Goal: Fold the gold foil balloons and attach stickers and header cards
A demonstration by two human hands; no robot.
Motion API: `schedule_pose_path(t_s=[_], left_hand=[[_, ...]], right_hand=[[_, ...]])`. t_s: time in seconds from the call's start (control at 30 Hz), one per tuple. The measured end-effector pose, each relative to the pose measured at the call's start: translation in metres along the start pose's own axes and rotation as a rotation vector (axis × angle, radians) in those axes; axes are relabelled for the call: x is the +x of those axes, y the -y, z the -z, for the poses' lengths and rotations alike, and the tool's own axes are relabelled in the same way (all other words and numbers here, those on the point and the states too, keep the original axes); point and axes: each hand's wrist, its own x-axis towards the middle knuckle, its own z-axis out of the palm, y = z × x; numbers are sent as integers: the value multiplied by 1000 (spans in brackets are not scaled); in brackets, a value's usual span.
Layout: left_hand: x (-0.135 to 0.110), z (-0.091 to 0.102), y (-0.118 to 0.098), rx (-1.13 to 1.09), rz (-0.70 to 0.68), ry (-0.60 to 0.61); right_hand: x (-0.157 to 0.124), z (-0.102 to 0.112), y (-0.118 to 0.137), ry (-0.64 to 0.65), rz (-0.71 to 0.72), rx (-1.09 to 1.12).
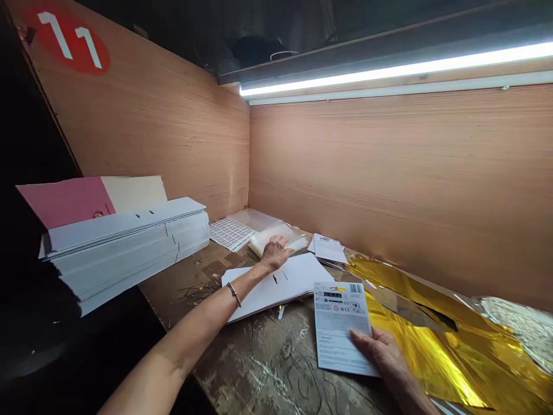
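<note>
My left hand (275, 253) reaches over to a pile of clear plastic bags (298, 241) and rests on it, fingers and thumb apart. Below that wrist lies a stack of white cards (298, 282) with small dark slots. In my right hand (384, 351) is a printed backing card (341, 325) with a barcode and small text, its printed side facing me. The thumb presses on its lower right; the fingers behind it are hidden.
Tall stacks of white card (138, 253) stand at the left, a pink and cream sheet (86, 199) behind. A sticker sheet (231, 233) and printed slips (328, 249) lie at the back. Gold foil (415, 340) and a bag of pale bits (518, 323) are right. Wooden walls (389, 167) enclose the table.
</note>
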Motion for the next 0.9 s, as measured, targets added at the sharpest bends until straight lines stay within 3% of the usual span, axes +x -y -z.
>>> schedule_pose_path(t_s=[0.1, 0.2, 0.47, 0.67, 0.8, 0.83, 0.9], left_hand=[[10, -2, 29, 273, -32, 158], [8, -12, 39, 351, 32, 250], [25, -11, 38, 375, 141, 303], [30, 4, 33, 434, 128, 188], [1, 3, -9, 434, -71, 152], [-13, -1, -24, 428, -173, 165], [-46, -14, -57, 468, -508, 162]], right_hand=[[-1, -2, -3, 17, -7, -15], [-3, -3, -2, 15, -28, -33], [-4, -1, -1, 14, -48, -12], [-4, -3, -1, -19, -40, 10], [-1, 9, 5, -174, 10, 149], [-1, 13, 9, -228, 23, 205], [-2, 22, 17, -335, 50, 310]])
